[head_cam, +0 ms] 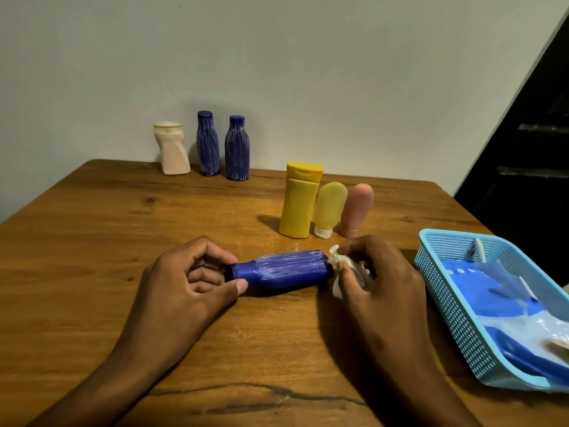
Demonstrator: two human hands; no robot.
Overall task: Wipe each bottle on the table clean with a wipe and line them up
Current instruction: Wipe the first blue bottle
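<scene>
Seven bottles: all on the brown wooden desk (92,241); one in hand, six standing.
Bottle in hand: dark blue plastic bottle with white streaks (281,269), lying on its side near the front middle of the desk, cap end toward the left hand, base toward the right.
Left hand (184,282): grip closed on the cap end, thumb and fingertips pinching the neck, steadying it.
Right hand (372,278): grip clenched round a crumpled white wipe (337,260), which is pressed against the base of the lying bottle.
Surface of that bottle: pale streaks across the body; whether residue or pattern, cannot tell.
Back row: beige waisted bottle with white cap (172,151), then two upright streaked blue bottles (208,144) (237,149), side by side against the wall. Looks like the started line-up.
Middle group: tall yellow flip-top bottle (298,201), small pale yellow tube standing on its white cap (328,209), pink tube on its cap (357,209), close together, well apart from the back row.
Right edge: light blue plastic mesh basket (443,272) holding a blue-and-white wipe packet.
Progress, judged: roughly midway. Three seem placed, one is being wiped, three seem left to do.
</scene>
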